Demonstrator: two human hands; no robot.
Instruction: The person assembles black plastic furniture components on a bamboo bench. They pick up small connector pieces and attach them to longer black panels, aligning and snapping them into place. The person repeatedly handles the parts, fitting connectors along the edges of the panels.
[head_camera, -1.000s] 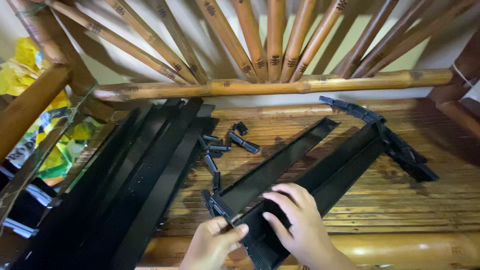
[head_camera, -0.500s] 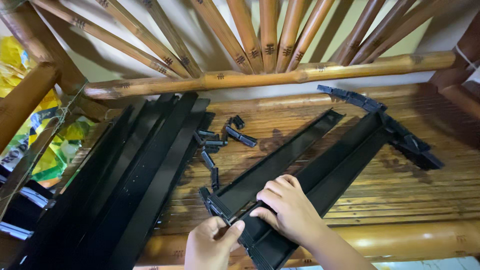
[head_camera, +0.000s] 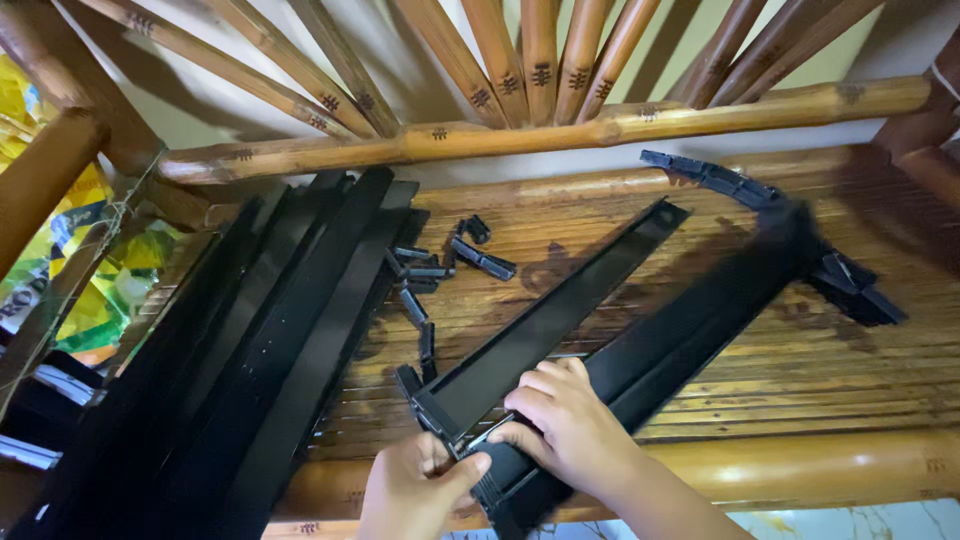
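The left hand (head_camera: 420, 492) pinches a small black plastic end clip (head_camera: 438, 415) onto the long black channel strip (head_camera: 560, 310), which runs toward 1 o'clock across the bamboo bench (head_camera: 800, 370). The right hand (head_camera: 570, 425) presses flat on the strip's near end. The strip looks light, stiff and slick; it seems best gripped near that end.

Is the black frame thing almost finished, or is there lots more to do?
Early on, I think. Done: one long black channel has a corner piece on its near end. In hand: the left hand and right hand press where that end meets a second channel. Left: a stack of black strips and loose small connectors lie unused on the bamboo bench.
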